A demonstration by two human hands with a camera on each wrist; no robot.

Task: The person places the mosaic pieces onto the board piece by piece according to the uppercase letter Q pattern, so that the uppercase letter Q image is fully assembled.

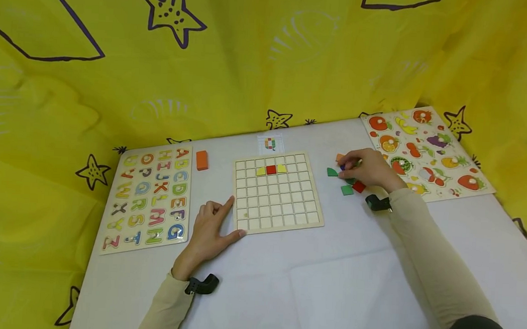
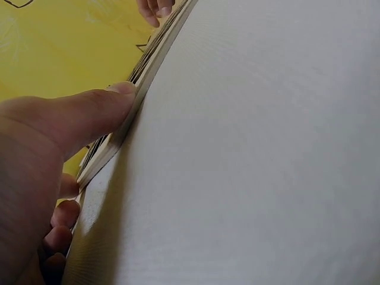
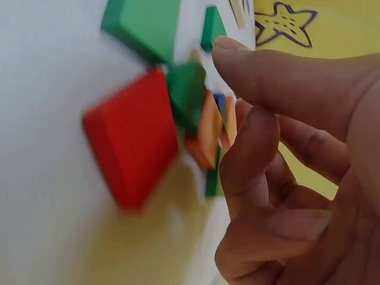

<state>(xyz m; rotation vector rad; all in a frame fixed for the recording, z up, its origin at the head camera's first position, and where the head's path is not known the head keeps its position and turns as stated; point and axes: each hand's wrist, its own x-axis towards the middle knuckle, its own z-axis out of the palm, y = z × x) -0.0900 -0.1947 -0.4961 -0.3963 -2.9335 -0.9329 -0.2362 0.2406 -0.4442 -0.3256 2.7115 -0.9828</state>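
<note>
A wooden grid board [image 1: 277,209] lies before me, with a red square tile [image 1: 270,170] between two yellow tiles [image 1: 282,169] in an upper row. My left hand [image 1: 209,235] rests at its lower left corner, thumb [image 2: 98,113] along the near edge and forefinger against the left side. To the board's right, my right hand [image 1: 367,168] hovers over a loose pile of tiles. Its thumb and fingers stand apart in the right wrist view, with nothing visible between them. Around them lie a red tile [image 3: 133,142], green tiles [image 3: 145,27] and orange pieces [image 3: 208,130]. Fingers partly hide the pile.
An alphabet puzzle board [image 1: 147,200] lies on the left, with an orange block [image 1: 202,160] beside it. Behind the grid is a small pattern card [image 1: 270,144]. A fruit puzzle board [image 1: 419,166] lies at the right, partly under the right wrist. Yellow cloth [image 1: 252,58] hangs behind.
</note>
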